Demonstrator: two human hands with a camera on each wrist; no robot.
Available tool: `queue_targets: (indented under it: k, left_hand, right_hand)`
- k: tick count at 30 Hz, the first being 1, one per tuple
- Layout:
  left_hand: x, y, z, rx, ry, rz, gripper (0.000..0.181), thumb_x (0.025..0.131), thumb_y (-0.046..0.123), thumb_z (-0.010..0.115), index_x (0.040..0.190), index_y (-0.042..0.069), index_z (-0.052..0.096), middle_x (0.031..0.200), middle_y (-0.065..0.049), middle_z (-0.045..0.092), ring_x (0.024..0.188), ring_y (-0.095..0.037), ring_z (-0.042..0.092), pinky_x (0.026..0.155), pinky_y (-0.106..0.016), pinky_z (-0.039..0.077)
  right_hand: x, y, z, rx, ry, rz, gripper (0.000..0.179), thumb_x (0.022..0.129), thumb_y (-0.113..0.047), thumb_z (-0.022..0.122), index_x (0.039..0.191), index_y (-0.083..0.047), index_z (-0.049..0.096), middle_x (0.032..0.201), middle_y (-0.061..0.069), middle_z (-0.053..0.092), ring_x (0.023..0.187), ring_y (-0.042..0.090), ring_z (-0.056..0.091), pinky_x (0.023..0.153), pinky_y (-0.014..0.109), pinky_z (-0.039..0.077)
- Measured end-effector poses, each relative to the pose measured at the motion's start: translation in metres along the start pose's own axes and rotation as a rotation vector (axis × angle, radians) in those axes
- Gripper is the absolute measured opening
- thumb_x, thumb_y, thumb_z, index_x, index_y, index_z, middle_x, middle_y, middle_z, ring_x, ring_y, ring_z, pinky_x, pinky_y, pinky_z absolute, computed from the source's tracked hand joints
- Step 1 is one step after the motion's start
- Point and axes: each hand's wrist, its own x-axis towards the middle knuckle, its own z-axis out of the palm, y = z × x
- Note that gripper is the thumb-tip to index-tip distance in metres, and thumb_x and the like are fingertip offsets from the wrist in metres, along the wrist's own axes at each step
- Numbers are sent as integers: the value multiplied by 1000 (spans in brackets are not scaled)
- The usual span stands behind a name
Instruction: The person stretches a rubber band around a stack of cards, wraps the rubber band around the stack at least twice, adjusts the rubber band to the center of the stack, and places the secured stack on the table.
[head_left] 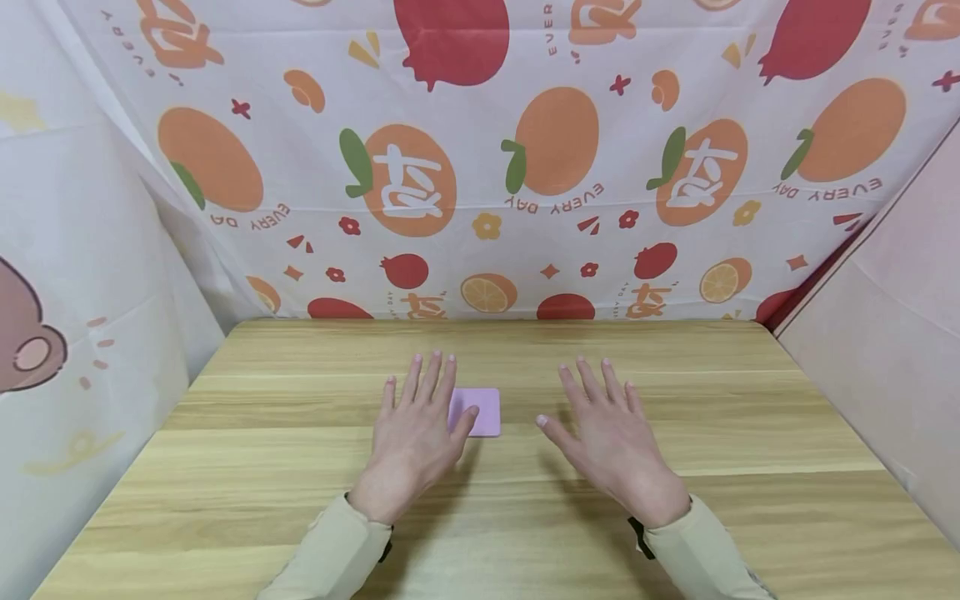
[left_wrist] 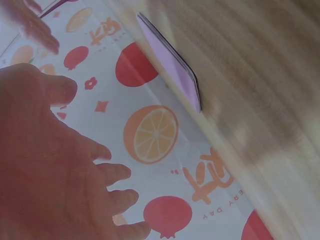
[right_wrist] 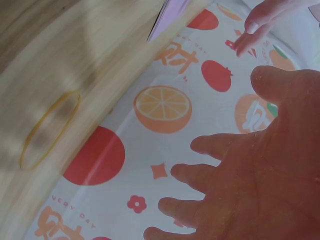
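Observation:
A flat pink square with rounded corners lies on the wooden table, partly covered by my left hand in the head view. Its edge shows thin dark layers in the left wrist view. My left hand hovers above the table with fingers straight and spread, holding nothing. To the right, my right hand is raised the same way, palm down, also holding nothing. Beneath it, a thin yellow loop like a rubber band lies on the tabletop in the right wrist view; the right hand hides it in the head view.
The wooden table ends at the back against a white cloth printed with fruit. Pale cloth walls stand along the left and right sides.

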Motion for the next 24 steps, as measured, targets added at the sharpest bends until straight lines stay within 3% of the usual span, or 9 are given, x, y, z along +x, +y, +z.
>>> queue_targets:
  k: [13,24]
  left_hand:
    - [2,-3,4,11,28,21,72,100,55,38,157,15,21,163,-8,13,149,-31,4,115,-57,8]
    - [3,-14,10,12,73,132,74,97,53,50,157,15,26,162,-6,17,148,-31,8,114,-58,9]
  right_hand:
    - [2,1,-6,17,12,-11,78,98,-62,41,156,-13,26,162,12,16,147,39,7,113,60,10]
    - [7,10,-9,36,61,-50,75,99,-56,46,156,-11,27,161,11,19,147,37,10,113,59,12]
